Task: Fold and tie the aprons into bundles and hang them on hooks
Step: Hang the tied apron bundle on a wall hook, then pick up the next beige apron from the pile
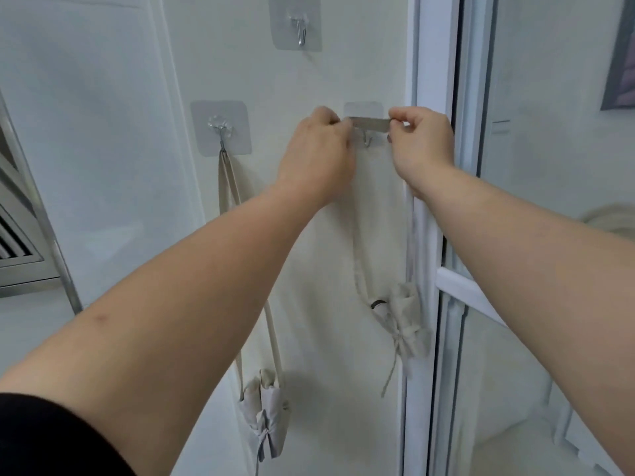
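Observation:
Both my hands are raised to the right-hand wall hook point(367, 140). My left hand point(318, 149) and my right hand point(421, 142) each pinch an end of a beige neck strap point(369, 123), stretched flat just above that hook. From the strap hangs a tied beige apron bundle point(405, 321) with a loose tie dangling below it. A second tied apron bundle point(266, 420) hangs by its strap from the left hook point(221, 132).
A third adhesive hook point(298, 27) sits bare higher up on the white wall. A white door frame point(429, 235) with glass stands right beside the right hook. A metal range hood point(20, 235) juts in at the left edge.

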A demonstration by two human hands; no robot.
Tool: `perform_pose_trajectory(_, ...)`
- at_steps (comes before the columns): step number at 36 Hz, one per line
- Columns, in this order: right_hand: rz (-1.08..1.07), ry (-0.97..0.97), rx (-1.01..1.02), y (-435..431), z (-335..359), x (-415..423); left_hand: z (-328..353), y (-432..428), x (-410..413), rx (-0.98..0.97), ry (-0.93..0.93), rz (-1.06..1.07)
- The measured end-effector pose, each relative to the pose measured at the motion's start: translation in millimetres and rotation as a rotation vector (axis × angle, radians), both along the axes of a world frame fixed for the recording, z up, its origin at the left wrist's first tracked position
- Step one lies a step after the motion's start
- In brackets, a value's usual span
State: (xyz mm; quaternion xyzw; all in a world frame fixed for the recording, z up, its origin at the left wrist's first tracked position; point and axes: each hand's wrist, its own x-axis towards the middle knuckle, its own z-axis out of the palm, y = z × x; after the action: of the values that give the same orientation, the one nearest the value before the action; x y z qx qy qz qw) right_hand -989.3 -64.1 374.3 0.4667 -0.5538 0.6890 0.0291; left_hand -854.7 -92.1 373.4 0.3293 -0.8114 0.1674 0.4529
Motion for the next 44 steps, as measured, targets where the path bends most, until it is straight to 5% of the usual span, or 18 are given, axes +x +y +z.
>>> perform_pose_trajectory(8, -0.126, 0.090, 0.093, -12.3, -0.8, -2.7, 4.8, -3.9, -9.4, 0.200, 0.274, -0.143)
perform_pose_trajectory(12, 0.092, -0.163, 0.117, -11.2, 5.3, 0.7, 2.5, -3.9, -10.7, 0.228, 0.268, -0.159)
perform_pose_trajectory(17, 0.116, -0.104, 0.264, -6.4, -11.9, -3.5, -4.1, -2.6, -10.3, 0.252, 0.124, -0.087)
perform_pose_trajectory(23, 0.166, -0.259, 0.309, -8.0, -24.9, 0.3, -10.5, 6.1, -14.5, 0.385, 0.023, -0.066)
perform_pose_trajectory(44, 0.226, 0.077, 0.338, 90.9, -65.3, 53.3, -65.8, 97.4, 68.7, 0.580, 0.187, -0.197)
